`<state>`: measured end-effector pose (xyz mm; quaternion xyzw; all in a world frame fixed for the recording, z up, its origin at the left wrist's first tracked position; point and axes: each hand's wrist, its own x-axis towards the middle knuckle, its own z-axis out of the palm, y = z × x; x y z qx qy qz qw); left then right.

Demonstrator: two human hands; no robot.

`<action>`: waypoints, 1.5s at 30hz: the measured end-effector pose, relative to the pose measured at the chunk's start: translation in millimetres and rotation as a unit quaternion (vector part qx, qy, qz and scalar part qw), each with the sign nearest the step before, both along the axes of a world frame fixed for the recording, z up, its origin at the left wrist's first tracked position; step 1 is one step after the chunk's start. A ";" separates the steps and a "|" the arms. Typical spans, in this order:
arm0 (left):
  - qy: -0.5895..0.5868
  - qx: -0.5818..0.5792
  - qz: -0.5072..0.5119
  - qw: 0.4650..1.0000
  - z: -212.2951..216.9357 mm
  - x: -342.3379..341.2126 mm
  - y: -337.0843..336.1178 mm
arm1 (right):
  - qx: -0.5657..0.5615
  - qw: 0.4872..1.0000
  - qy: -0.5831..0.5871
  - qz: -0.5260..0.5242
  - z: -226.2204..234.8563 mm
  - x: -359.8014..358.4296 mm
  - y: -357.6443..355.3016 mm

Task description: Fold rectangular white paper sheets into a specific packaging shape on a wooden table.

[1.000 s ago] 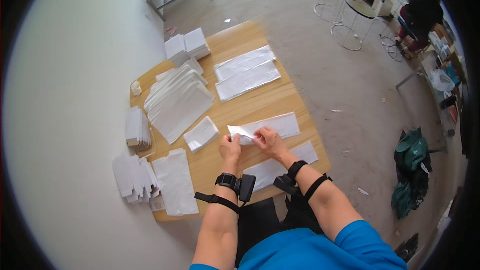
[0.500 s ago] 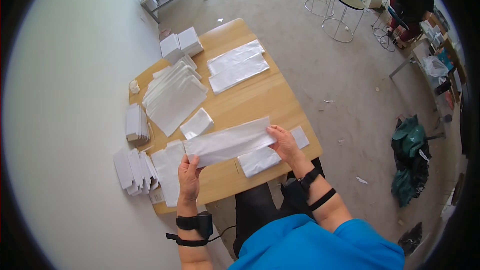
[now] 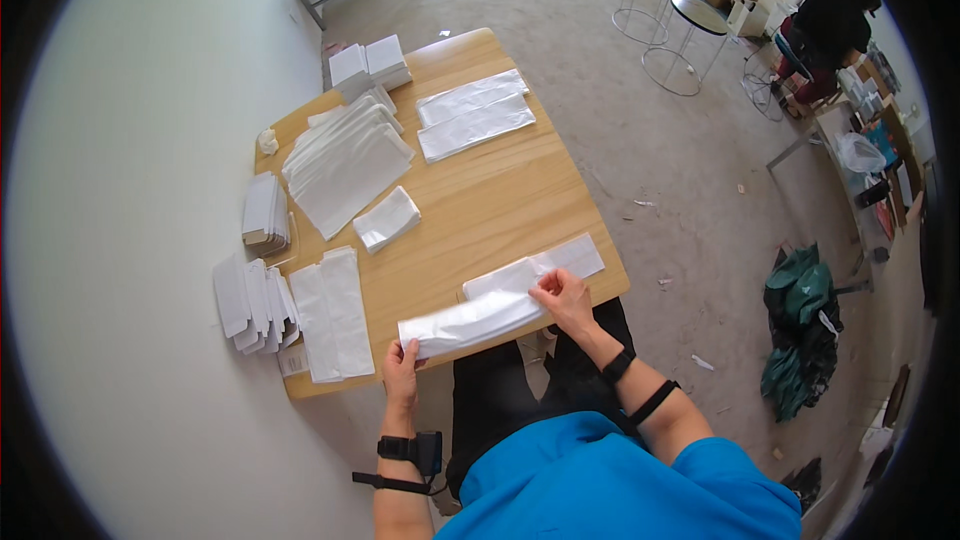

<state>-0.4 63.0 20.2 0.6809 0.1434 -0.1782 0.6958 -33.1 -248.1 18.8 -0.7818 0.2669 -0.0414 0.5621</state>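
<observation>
Between my hands a long white strip, a thin folded sheet, stretches just above the near table edge. My left hand pinches its left end. Its right end is gripped in the closed fingers of my right hand. Slightly farther back, another folded white piece lies on the wooden table, partly covered by the held strip and my right hand. To the left of my left hand lies a flat stack of white sheets. A small folded white bundle rests nearer the table's middle.
A fanned pile of white sheets, white card stacks and two folded strips share the table. A white wall borders it on the left. Round side tables, a dark green plastic bag and a seated person are off right.
Both hands have drawn the white strip nearer to me and lower, toward the table's near edge. It now looks narrower. The folded piece behind shows more fully.
</observation>
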 end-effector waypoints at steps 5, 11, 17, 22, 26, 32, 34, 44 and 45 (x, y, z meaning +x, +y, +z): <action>-0.020 0.041 0.007 0.999 -13.7 23.9 -5.8 | -0.098 0.995 -0.034 -0.009 -16.9 25.8 -4.4; -0.010 0.091 0.008 0.996 -37.3 33.2 -3.9 | -0.086 0.996 0.020 -0.031 -28.2 31.0 0.9; 0.004 0.111 0.003 0.994 -37.9 34.4 -7.6 | -0.103 0.994 0.021 -0.038 -32.3 32.3 -1.5; -0.014 0.114 -0.020 0.993 -40.0 36.5 -2.9 | -0.091 0.995 0.020 -0.028 -37.3 35.1 -4.2; -0.029 0.141 -0.036 0.989 -37.2 35.0 -5.0 | -0.084 0.996 0.032 -0.023 -46.4 35.2 -9.1; -0.311 0.570 0.005 0.761 -16.6 29.4 -24.6 | -0.077 0.996 0.043 -0.013 -43.3 36.1 -10.4; -0.345 0.515 -0.041 0.784 4.5 31.3 -50.9 | -0.082 0.996 0.042 -0.019 -44.7 35.1 -12.6; -0.322 0.221 -0.266 0.881 -32.3 24.8 -161.3 | -0.048 0.998 0.029 0.002 -37.5 32.6 -11.9; -0.310 0.208 -0.260 0.891 -34.5 24.8 -161.5 | -0.048 0.998 0.031 0.000 -33.9 29.9 -14.0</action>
